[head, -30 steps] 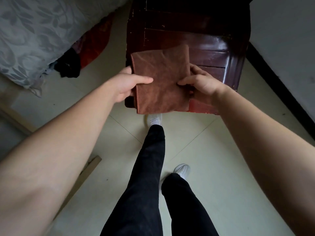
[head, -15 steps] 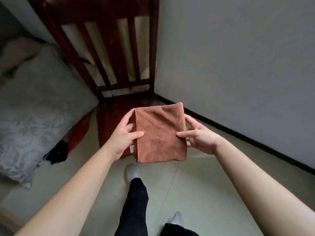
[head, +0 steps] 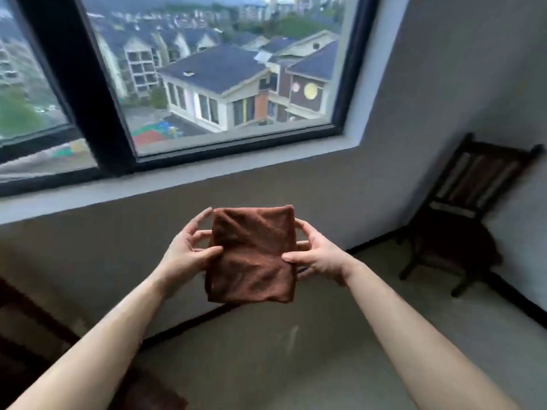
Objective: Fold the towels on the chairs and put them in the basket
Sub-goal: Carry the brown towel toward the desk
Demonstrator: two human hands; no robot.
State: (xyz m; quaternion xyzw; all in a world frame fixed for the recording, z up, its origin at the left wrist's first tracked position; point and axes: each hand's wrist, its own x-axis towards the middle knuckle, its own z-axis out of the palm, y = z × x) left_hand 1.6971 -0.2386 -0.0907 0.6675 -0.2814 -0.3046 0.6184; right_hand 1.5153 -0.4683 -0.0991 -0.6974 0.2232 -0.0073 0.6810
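I see the folded brown towel (head: 253,255) held up in mid-air between both hands, in front of the grey wall (head: 88,255) under the window (head: 207,78). It is a compact rectangle, taller than wide, its top edge fairly straight and its bottom edge hanging free with a slight sag; nothing touches it but the hands.

My left hand (head: 185,255) grips the towel's left edge: the thumb presses on the front face about halfway down, the fingers are loosely spread behind and beside the edge, the index reaching up to the top left corner. My right hand (head: 318,257) takes the right edge the same way, thumb on the front near the lower half, the other fingers curled behind the cloth with slight gaps between them. Both pinch the cloth between thumb and fingers.

Below the towel the pale floor (head: 296,356) lies open, bounded by a dark skirting line where it meets the wall. To the right, well apart from the towel, a dark wooden chair (head: 453,220) stands in the corner with its slatted back against the side wall; something dark lies on its seat, but I cannot tell what. At the lower left edge a dark reddish-brown shape (head: 26,344) shows, too blurred to name. No basket shows here.
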